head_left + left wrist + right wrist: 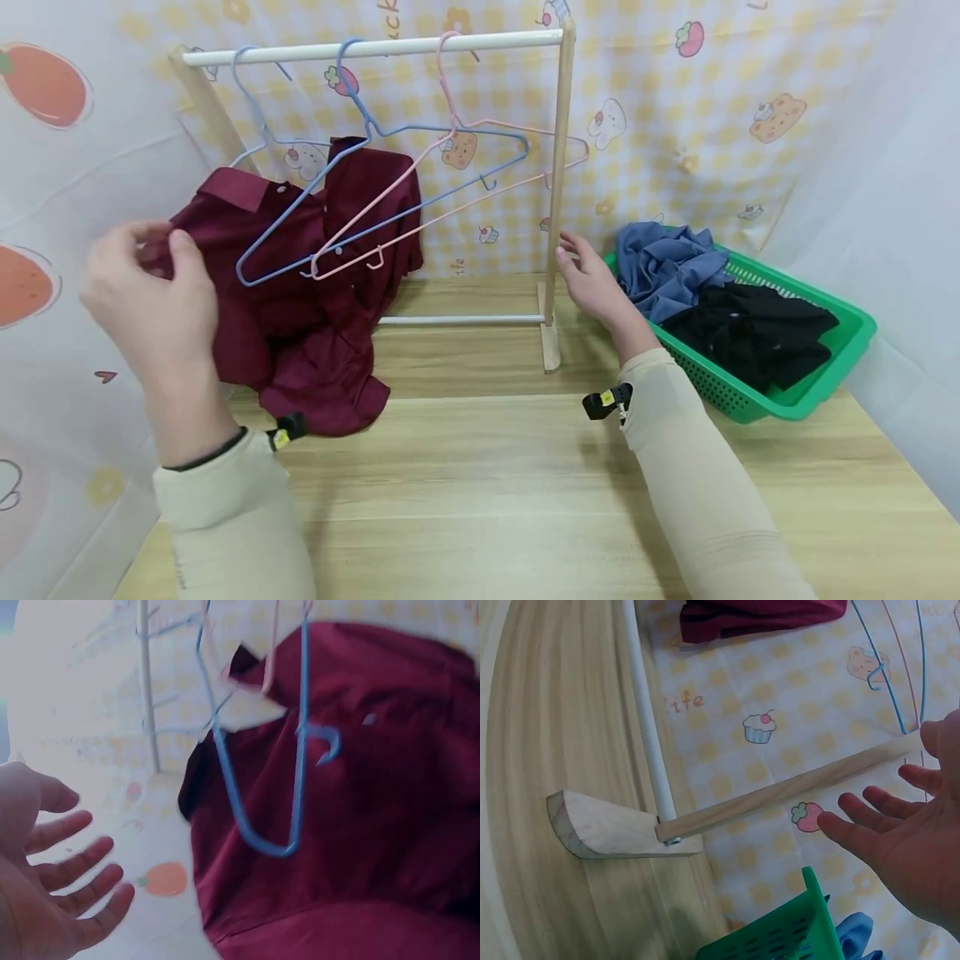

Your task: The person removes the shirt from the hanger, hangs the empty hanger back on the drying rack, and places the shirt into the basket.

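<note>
Burgundy buttoned cloth shirt (292, 308), left of frame, apparently held up by the leftmost slim blue hanger (264, 133) on the white rod (300, 52); left hand (153, 300) beside it, fingers loosely parted, empty. Right hand (592, 283) relaxed, empty, by the pale wooden post (558, 183). Second blue hanger (368, 127) and pink hanger (453, 121) obstruct the shirt front; green perforated basket (727, 392), right.

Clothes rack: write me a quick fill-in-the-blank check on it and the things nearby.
Hangers on the rack number ___.
The hand nearest the maroon shirt is the ___ one.
The basket is coloured ___.
Beside the blue garment in the basket lies another garment coloured ___.
Missing words: three; left; green; black.
</note>
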Available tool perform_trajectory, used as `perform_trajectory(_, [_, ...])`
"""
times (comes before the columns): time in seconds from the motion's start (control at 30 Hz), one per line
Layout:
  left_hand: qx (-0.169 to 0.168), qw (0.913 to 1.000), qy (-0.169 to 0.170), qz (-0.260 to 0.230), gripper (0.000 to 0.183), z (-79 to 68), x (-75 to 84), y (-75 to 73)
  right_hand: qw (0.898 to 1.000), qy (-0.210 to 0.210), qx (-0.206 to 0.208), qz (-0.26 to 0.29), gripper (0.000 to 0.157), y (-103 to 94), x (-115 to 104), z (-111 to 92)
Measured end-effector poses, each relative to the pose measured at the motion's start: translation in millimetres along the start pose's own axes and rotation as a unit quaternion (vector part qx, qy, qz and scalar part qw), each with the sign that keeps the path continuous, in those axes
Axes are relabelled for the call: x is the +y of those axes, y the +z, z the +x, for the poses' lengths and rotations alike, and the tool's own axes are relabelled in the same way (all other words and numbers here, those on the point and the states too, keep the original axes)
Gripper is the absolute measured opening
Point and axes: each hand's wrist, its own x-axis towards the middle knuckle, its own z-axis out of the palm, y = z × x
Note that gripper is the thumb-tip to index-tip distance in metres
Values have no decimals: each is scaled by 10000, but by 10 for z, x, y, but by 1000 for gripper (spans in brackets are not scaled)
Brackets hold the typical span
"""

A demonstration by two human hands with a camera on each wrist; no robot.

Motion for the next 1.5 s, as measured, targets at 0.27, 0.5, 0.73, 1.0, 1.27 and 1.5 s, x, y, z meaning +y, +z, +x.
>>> perform_trajectory(0.27, [-1108,9873,-326,1087,55,367,-72,-59,9999,0,159,17,68,29,-68,86])
perform_trajectory(0.5, [-2273,9613,-604,1436,63,461,-206,7,9919,937,-27,-861,79,48,-228,77])
perform_trajectory(0.73, [-2451,9567,-514,1483,61,473,-275,47,9758,1516,-431,-1514,81,60,-401,48])
perform_trajectory(1.0, [-2790,9500,-121,1394,58,491,-390,117,9896,892,240,-1105,67,60,-288,129])
perform_trajectory(1.27, [-2866,9477,-1377,289,38,507,-437,94,9924,487,692,-892,60,121,-144,232])
perform_trajectory(1.5, [-2134,9523,-2113,-537,30,509,-421,39,9917,346,707,-1014,59,131,-101,276])
